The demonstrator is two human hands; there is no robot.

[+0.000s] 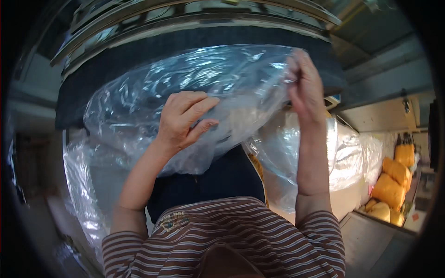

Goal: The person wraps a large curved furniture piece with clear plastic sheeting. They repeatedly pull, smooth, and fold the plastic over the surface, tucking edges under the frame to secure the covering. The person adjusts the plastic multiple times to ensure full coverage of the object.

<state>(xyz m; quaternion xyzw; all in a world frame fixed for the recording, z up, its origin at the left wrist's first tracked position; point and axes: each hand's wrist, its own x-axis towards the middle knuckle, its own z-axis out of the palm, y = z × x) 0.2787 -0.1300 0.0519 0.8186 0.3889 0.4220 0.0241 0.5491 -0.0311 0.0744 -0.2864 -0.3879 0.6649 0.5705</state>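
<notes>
Striped shirt (241, 217) occupies the nearest position, with 2 bare forearms extending forward from its sleeves. Dark apron-like cloth (208, 190) lies ahead of the torso, below the edge of the clear plastic film (194, 74).

Left hand (187, 113): positioned over the near middle of the film, palm downward. Thumb and index finger stand wide apart with nothing gripped between them; contact with the film cannot be confirmed. This placement probably serves to flatten or steady the film.

Right hand (306, 85): located at the film's right end. Blur prevents telling whether the fingers pinch the edge or only rest against it. The position would suit control of that edge.

Film location: spread across the dark work surface (74, 97), which presumably supports it. Whether it is 1 sheet or a bag cannot be determined; no contents are discernible.

More clear plastic (347, 157) lies to the right. Beyond it, a shallow tray (384, 225) appears to hold orange-yellow bundles (389, 190), grouped at 1 side of the station. Metal rails (194, 17) cross behind the work surface.
</notes>
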